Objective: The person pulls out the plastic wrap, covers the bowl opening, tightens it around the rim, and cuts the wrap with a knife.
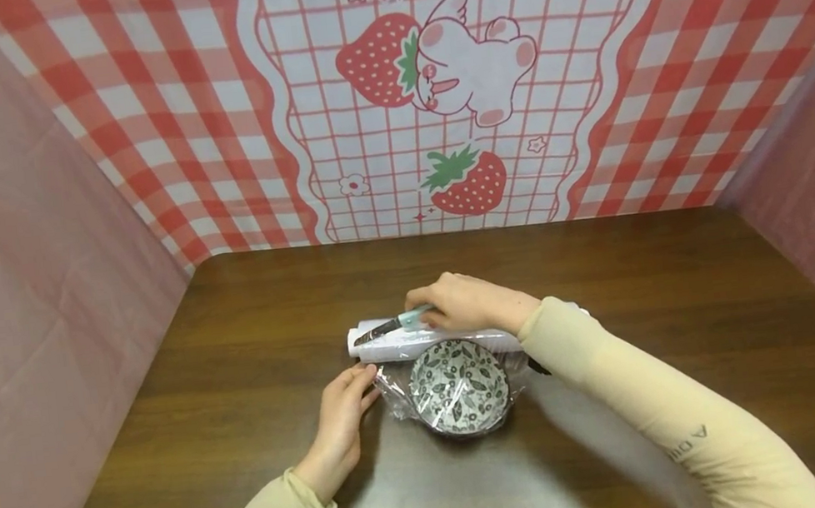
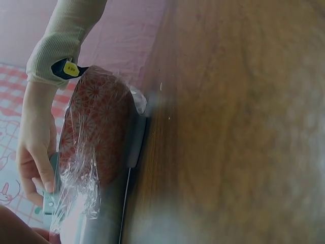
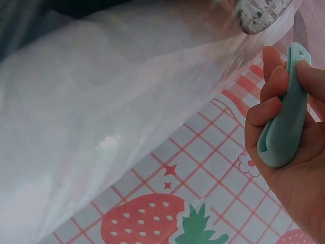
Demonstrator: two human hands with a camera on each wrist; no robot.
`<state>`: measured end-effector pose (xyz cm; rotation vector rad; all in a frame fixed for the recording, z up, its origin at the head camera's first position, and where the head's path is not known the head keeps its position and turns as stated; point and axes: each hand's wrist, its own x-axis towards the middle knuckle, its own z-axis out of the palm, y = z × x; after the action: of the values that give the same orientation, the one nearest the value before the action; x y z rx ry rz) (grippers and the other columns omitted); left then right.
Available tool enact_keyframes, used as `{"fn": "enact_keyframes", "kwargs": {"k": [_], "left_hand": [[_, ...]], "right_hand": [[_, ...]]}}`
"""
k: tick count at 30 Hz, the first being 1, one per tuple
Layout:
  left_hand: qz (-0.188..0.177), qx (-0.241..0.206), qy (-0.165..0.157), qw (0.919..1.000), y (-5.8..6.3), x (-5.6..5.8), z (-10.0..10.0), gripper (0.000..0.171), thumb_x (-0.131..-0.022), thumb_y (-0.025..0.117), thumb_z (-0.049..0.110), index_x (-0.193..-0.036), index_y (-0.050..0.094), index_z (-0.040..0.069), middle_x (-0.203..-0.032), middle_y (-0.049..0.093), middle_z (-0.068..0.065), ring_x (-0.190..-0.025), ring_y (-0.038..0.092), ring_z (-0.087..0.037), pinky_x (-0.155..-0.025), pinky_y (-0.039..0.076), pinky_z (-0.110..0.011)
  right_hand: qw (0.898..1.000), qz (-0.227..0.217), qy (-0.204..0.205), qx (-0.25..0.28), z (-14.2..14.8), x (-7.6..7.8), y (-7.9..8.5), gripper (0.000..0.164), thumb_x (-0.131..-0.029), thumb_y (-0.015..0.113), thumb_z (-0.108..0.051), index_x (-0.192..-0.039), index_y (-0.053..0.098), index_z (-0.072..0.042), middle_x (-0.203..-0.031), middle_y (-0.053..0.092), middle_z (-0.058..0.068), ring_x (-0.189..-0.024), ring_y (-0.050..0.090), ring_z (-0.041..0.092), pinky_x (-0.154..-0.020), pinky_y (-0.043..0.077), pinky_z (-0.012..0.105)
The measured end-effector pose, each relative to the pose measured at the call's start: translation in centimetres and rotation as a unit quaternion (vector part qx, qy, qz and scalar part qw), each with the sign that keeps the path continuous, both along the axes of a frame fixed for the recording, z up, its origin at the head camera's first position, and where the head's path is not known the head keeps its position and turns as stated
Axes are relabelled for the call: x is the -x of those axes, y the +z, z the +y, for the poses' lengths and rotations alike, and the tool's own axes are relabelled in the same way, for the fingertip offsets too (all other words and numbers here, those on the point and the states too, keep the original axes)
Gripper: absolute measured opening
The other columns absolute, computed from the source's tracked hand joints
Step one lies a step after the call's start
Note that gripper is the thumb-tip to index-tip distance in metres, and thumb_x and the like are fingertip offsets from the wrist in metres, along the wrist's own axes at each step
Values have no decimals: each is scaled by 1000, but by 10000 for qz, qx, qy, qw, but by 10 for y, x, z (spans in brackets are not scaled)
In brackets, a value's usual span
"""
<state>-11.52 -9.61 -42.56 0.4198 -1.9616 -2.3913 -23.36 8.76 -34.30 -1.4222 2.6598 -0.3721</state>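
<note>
A bowl (image 1: pixel 460 388) with a dark leaf pattern inside stands under clear plastic wrap (image 1: pixel 397 393); its outside (image 2: pixel 96 117) shows a reddish flower pattern. Right behind it lies a white roll of plastic wrap (image 1: pixel 396 351), sideways on the table. My right hand (image 1: pixel 466 302) is over the roll and grips a folding knife (image 3: pixel 288 119) by its pale teal handle. The dark blade (image 1: pixel 377 331) points left along the roll, close over the film near its left end. With thumb and fingers, my left hand (image 1: pixel 342 412) pinches the wrap's edge left of the bowl.
The brown wooden table (image 1: pixel 257 321) runs back to a red-and-white checked cloth (image 1: pixel 196 119) with strawberry prints. Pink cloth (image 1: pixel 25 272) hangs at both sides. A dark object (image 1: pixel 537 367) shows partly beneath the right sleeve, beside the bowl.
</note>
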Motion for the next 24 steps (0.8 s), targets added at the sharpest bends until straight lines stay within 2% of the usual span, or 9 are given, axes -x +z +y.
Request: {"fn": "enact_keyframes", "kwargs": {"k": [3,6,12,16,21,23,24], "left_hand": [[-202,7,-31,9998,4,1,-1,24,-86,55,12,-94,57,-10,-126,46,-24,-98,55,-13,-89,47,-30],[-250,-39,-56,9997,6,2,-2,21,-88,53,10,-94,56,-10,-125,47,-23,-96,56,-13,-91,46,-32],[-225,-201,-62,9995,6,3,-3,15,-87,54,8,-90,58,-6,-99,56,-7,-87,57,-8,-90,47,-33],[-241,-335,-51,9991,5,3,-3,8,-85,55,6,-79,59,2,-91,56,-1,-86,55,-8,-89,47,-31],[-246,-452,-44,9987,2,3,-4,12,-84,56,6,-72,59,8,-89,56,0,-88,54,-8,-88,45,-29],[-214,-421,-35,9989,1,3,-5,12,-84,56,7,-73,60,9,-93,57,-3,-91,54,-11,-90,44,-30],[-176,-405,-38,9990,1,2,-5,12,-84,56,7,-73,60,9,-100,57,-6,-98,53,-13,-93,43,-32]], "right_hand": [[10000,-32,77,20,-2,1,1,18,-87,57,-13,-104,62,-17,-70,62,-7,-58,54,4,-60,48,23],[9998,-104,185,41,-4,2,2,17,-87,57,-12,-103,63,-15,-71,63,-5,-58,54,4,-59,48,22],[9991,-333,248,-104,-8,4,3,21,-87,58,-13,-107,65,-14,-82,68,-2,-63,59,4,-63,49,19],[9979,-536,281,-210,-11,2,4,25,-88,57,-13,-111,64,-13,-89,69,1,-64,60,5,-63,49,17],[9986,-356,320,-238,-10,-2,6,24,-88,57,-12,-111,64,-12,-85,69,0,-63,59,5,-63,50,19],[9989,-235,331,-244,-9,-3,7,24,-87,57,-12,-110,65,-13,-84,69,0,-62,59,5,-63,50,20],[9990,-184,339,-245,-9,-3,8,23,-87,58,-11,-109,65,-14,-84,69,0,-62,59,5,-63,50,20]]}}
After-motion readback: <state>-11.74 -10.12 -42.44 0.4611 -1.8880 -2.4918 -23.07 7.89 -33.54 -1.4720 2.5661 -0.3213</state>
